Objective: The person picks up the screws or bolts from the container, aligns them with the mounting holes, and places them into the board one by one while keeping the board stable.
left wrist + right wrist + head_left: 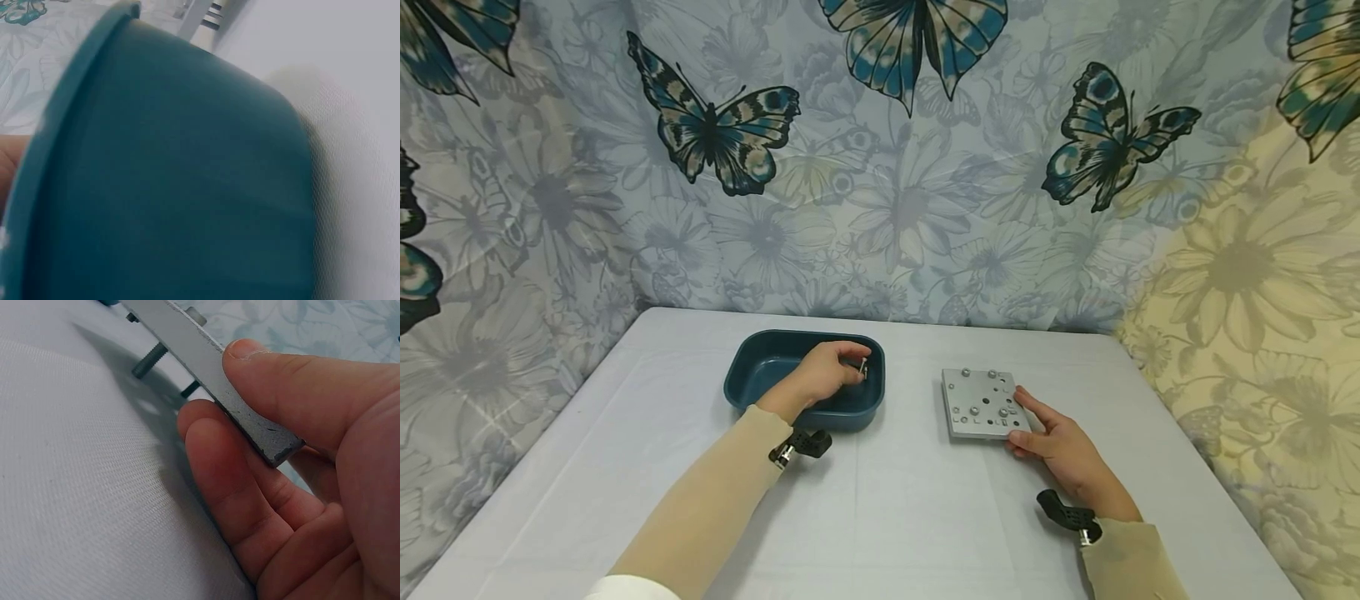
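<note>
My left hand (pixel 825 372) reaches over the dark teal tray (pixel 760 396) and pinches a small silver screw (pixel 863 367) between thumb and fingers, near the tray's right wall. In the left wrist view the tray's outer side (pixel 175 156) hides nearly all of that hand. My right hand (pixel 1063 446) grips the right edge of a square metal plate (pixel 962 404), thumb on one face and fingers beneath. The plate has several holes, and screws stand in some of them. In the right wrist view a screw shank (pixel 150 360) pokes out below the plate, which is tilted above the cloth.
Both things are on or over a table with a white cloth (pixel 880 517). Behind and at the sides hangs a butterfly-and-flower fabric (pixel 910 217). The tray stands left of the plate, with a strip of cloth between them. A wrist camera (pixel 1067 512) sits on the right sleeve.
</note>
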Demonstrator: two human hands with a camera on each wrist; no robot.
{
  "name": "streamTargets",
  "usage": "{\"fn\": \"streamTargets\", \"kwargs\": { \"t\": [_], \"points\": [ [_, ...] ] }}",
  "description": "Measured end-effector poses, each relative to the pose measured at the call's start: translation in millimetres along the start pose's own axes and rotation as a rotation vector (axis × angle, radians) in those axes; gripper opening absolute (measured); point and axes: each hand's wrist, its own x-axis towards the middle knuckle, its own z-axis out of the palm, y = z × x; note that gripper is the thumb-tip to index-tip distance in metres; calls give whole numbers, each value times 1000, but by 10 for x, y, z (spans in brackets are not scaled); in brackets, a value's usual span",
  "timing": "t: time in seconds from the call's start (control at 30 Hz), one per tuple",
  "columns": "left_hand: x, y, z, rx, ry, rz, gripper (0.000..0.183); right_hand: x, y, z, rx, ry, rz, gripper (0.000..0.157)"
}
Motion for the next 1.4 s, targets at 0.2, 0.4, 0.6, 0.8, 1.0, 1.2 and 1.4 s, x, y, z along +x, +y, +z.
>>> {"fn": "streamTargets", "kwargs": {
  "t": [0.2, 0.4, 0.6, 0.8, 1.0, 1.2, 1.4],
  "points": [
    [22, 22, 26, -186, 15, -35, 34, -1, 0, -1, 5, -1, 10, 88],
    [13, 112, 113, -362, 20, -70, 23, -1, -6, -1, 7, -3, 10, 89],
    [-37, 309, 234, -414, -36, -58, 21, 14, 7, -4, 1, 1, 18, 88],
    [-33, 449, 423, -452, -99, -32, 25, 18, 16, -6, 10, 2, 18, 88],
    [-34, 510, 761, -409, -112, -5, 23, 24, 26, -18, 14, 8, 15, 89],
    [-29, 552, 1084, -229, -101, 40, 21, 32, 25, -18, 16, 9, 33, 90],
    [-11, 608, 1302, -109, -57, 71, 17, 29, 30, -26, -15, 12, 51, 89]
  ]
}}
